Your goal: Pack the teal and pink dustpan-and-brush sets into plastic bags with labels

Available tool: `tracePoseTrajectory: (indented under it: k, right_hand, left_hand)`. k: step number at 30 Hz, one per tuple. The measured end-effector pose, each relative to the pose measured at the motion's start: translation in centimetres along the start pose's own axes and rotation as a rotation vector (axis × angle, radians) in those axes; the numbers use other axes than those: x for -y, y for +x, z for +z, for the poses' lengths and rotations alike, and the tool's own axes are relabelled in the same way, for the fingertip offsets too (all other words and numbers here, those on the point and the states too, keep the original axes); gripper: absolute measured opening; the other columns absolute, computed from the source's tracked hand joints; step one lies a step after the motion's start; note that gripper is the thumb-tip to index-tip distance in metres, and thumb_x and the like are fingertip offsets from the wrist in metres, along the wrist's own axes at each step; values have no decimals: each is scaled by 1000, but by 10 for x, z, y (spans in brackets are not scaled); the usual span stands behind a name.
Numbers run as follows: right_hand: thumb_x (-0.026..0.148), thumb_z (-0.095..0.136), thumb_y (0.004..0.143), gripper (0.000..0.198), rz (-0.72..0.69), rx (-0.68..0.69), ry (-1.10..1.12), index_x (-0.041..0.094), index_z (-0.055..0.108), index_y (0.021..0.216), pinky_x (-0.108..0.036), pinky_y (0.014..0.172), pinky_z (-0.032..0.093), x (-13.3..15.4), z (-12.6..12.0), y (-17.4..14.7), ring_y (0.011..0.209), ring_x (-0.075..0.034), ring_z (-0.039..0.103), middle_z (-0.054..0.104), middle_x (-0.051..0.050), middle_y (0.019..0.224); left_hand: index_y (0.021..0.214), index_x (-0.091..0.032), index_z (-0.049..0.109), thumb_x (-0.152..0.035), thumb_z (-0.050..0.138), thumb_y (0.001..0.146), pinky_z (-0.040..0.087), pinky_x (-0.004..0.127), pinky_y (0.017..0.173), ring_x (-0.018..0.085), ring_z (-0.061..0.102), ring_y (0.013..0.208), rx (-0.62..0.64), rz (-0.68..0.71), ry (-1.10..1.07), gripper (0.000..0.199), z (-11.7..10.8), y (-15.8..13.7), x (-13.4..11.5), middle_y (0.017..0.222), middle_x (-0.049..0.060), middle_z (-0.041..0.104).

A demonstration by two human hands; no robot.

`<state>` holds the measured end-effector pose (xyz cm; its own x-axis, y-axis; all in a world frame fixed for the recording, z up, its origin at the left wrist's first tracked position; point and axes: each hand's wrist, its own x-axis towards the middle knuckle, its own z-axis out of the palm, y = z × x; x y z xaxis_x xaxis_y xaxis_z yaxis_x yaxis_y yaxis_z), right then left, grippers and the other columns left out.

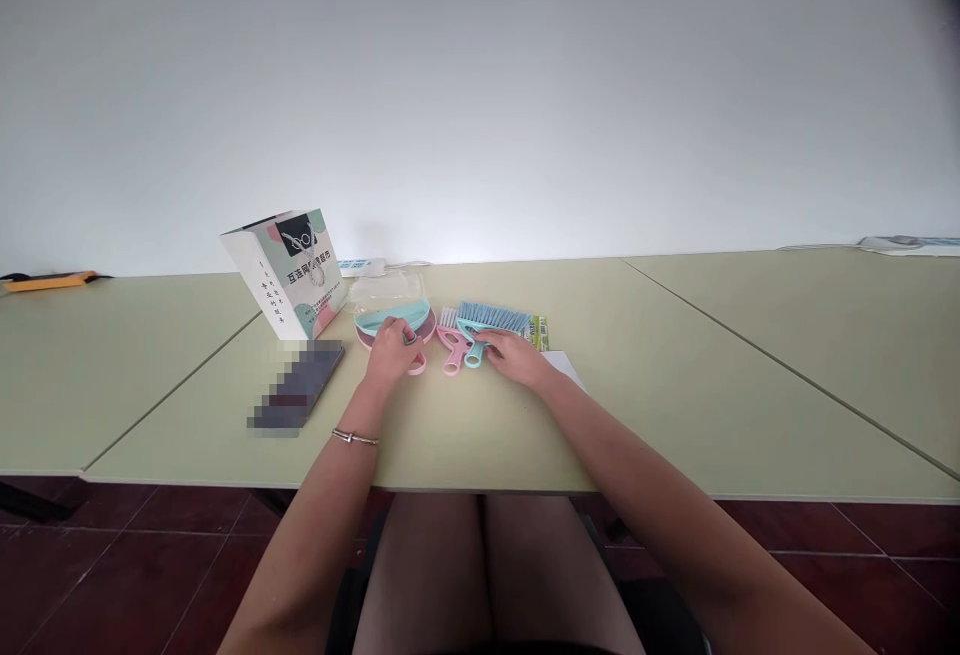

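Note:
My left hand (391, 347) closes over the handle side of a small teal dustpan (394, 316). Under it lies a pink dustpan (429, 326), its looped handle showing beside my fingers. To the right, my right hand (514, 356) has its fingers bent onto a blue hand brush (495, 316), whose bristles point away from me. A pink hand brush (452, 359) with pale bristles lies between the two hands, partly overlapped by the blue one. My fingertips are partly hidden on both sides.
A printed paper bag (304, 270) stands at the back left, with a dark, partly pixelated phone (304, 385) before it. Clear plastic wrapping (386, 288) lies behind the dustpans. A green card (540, 332) and white sheet (564, 368) lie by my right hand. The wall borders the table (480, 445).

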<state>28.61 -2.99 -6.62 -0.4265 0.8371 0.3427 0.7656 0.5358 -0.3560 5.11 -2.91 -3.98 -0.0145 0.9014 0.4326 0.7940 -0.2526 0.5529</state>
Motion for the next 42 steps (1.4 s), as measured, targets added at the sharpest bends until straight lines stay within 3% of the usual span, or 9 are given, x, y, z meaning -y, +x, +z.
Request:
tracePoseTrajectory:
  k: [14, 19, 23, 28, 32, 36, 42]
  right_hand:
    - [4, 46, 82, 43, 27, 23, 37, 24, 61, 117, -32, 95, 44, -3, 0, 3, 114, -18, 56, 59, -3, 126]
    - [4, 47, 82, 41, 22, 28, 58, 23, 62, 115, -32, 95, 45, -2, -2, 5, 112, -18, 57, 60, -4, 125]
    - [5, 48, 82, 39, 21, 25, 74, 21, 63, 114, -32, 94, 45, -2, -3, 6, 111, -19, 59, 62, -5, 123]
    - [6, 49, 81, 38, 18, 13, 82, 23, 64, 112, -32, 92, 46, -4, -2, 7, 110, -19, 59, 62, -4, 123]
    - [6, 49, 81, 37, 6, 6, 90, 22, 64, 111, -32, 91, 46, -6, -1, 8, 109, -19, 59, 62, -5, 122]
    - [6, 49, 81, 36, -1, 9, 101, 23, 64, 110, -32, 91, 46, -5, -1, 9, 108, -19, 59, 63, -4, 121]
    - [7, 46, 82, 33, -10, 21, 110, 21, 67, 103, -30, 80, 49, 1, -7, 6, 94, -19, 64, 67, -6, 111]
  left_hand:
    - [52, -21, 36, -13, 58, 61, 42, 30, 64, 15, 50, 65, 15, 53, -104, 25, 0, 0, 2, 75, 0, 50]
    - [56, -22, 31, -13, 53, 64, 41, 30, 66, 16, 52, 69, -166, 52, -160, 25, -10, 2, -3, 71, 0, 51]
    - [64, -23, 34, -16, 54, 66, 42, 31, 73, 17, 55, 78, -340, 69, -261, 21, -18, 2, -7, 78, 1, 56]
    - [81, -23, 36, -21, 57, 70, 44, 32, 79, 17, 60, 89, -547, 70, -517, 24, -21, 1, -15, 85, 1, 57]
    - [89, -25, 33, -27, 58, 71, 45, 26, 69, 12, 59, 77, -646, 10, -764, 31, -25, 6, -17, 76, -3, 51]
    - [86, -26, 34, -35, 53, 71, 35, 20, 48, 9, 51, 58, -566, -72, -996, 26, -36, 9, -12, 68, -5, 42]
    - [72, -23, 43, -39, 49, 65, 40, 26, 50, 11, 45, 55, -286, -81, -1179, 19, -48, 2, -17, 70, 1, 45]
